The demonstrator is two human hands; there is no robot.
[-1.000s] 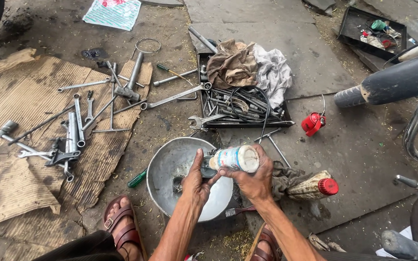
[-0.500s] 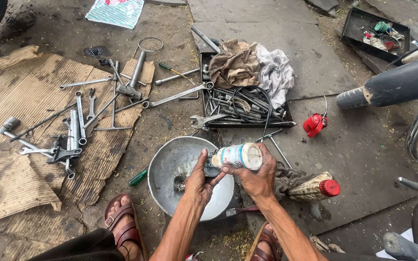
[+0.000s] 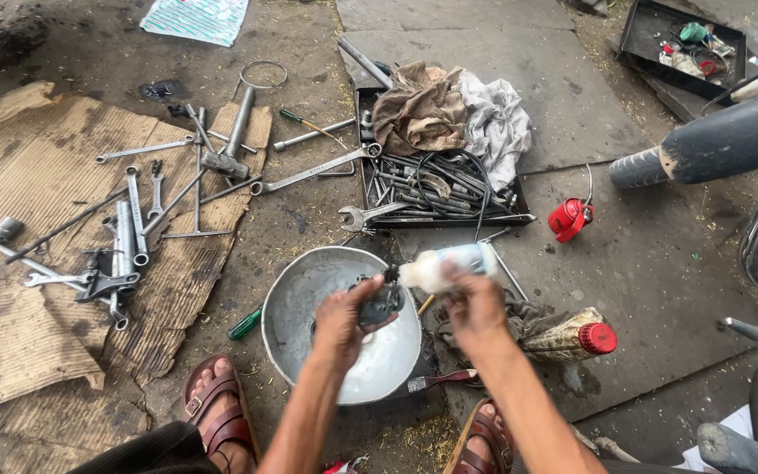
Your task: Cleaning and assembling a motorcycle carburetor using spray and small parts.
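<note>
In the head view, near the lower middle of the frame, the left hand (image 3: 344,318) is closing its fingers around a small dark metal part (image 3: 382,300), holding it over the round metal basin (image 3: 304,290) that is sitting on the ground. Just to the right, the right hand (image 3: 475,309) is gripping a white plastic bottle (image 3: 449,265) tightly, tilting it so its dark tip is pointing left at the part; the bottle is blurred. A bottle with a red cap (image 3: 572,335) is lying on a rag at the right of that hand. A green-handled screwdriver (image 3: 245,324) is resting beside the basin's left edge. Above the basin, a black tray of tools (image 3: 449,189) is lying under crumpled rags (image 3: 454,114). Wrenches (image 3: 125,237) are spreading over cardboard (image 3: 10,325) at the left of the frame. A small red can (image 3: 569,218) is standing right of the tray. Sandalled feet are showing at the bottom edge.
</note>
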